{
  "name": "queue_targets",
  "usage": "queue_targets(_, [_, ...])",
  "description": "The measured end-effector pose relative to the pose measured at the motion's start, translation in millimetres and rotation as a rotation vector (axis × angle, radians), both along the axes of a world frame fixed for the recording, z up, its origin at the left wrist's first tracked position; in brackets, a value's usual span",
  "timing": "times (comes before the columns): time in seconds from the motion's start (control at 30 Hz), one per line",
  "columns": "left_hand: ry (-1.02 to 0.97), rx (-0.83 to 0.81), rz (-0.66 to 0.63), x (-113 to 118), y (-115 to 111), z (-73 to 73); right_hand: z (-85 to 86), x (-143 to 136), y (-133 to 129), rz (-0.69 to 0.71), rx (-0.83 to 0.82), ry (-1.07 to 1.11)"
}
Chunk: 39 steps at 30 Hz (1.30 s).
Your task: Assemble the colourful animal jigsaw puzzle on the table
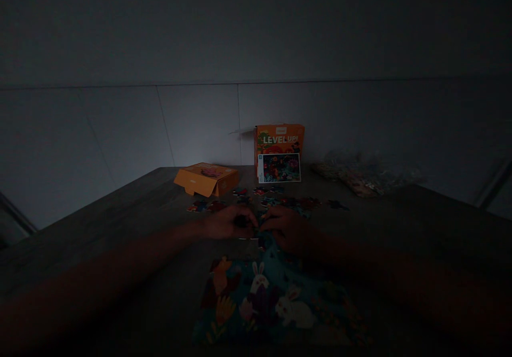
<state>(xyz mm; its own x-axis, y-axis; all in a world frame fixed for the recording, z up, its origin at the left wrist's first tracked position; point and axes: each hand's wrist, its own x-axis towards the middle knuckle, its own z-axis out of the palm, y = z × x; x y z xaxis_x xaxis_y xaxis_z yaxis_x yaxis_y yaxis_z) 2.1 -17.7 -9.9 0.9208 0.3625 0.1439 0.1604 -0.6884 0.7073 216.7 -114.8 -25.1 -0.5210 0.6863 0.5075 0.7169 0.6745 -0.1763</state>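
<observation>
In dim light, my left hand (229, 222) and my right hand (288, 230) meet over the middle of the table, fingertips curled and pinched close together. Small puzzle pieces (262, 242) lie at and beneath the fingertips; their exact outlines are hard to see. Nearer to me is a joined section of jigsaw puzzle (260, 303) with white rabbits, flowers and a teal background. A teal strip runs from it up toward my right hand. Loose puzzle pieces (308, 203) are scattered just beyond both hands.
An orange box (280, 133) reading "LEVEL UP!" stands against the wall, a picture card (279, 168) leaning on its front. To its left lies a smaller orange box (206, 178) with its flap out. Clear plastic bags (368, 176) with contents sit at the back right.
</observation>
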Motion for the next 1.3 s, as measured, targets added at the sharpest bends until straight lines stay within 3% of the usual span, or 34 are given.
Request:
queue_targets(0.53, [0.028,0.047,-0.070,-1.3,3.2,6.8,0.2,-0.5,-0.8,0.002,0.014,-0.006])
queue_targets(1.3, [0.074,0.003,-0.050,-1.6,2.2,9.5,1.0,-1.6,-1.1,-0.010,0.021,-0.008])
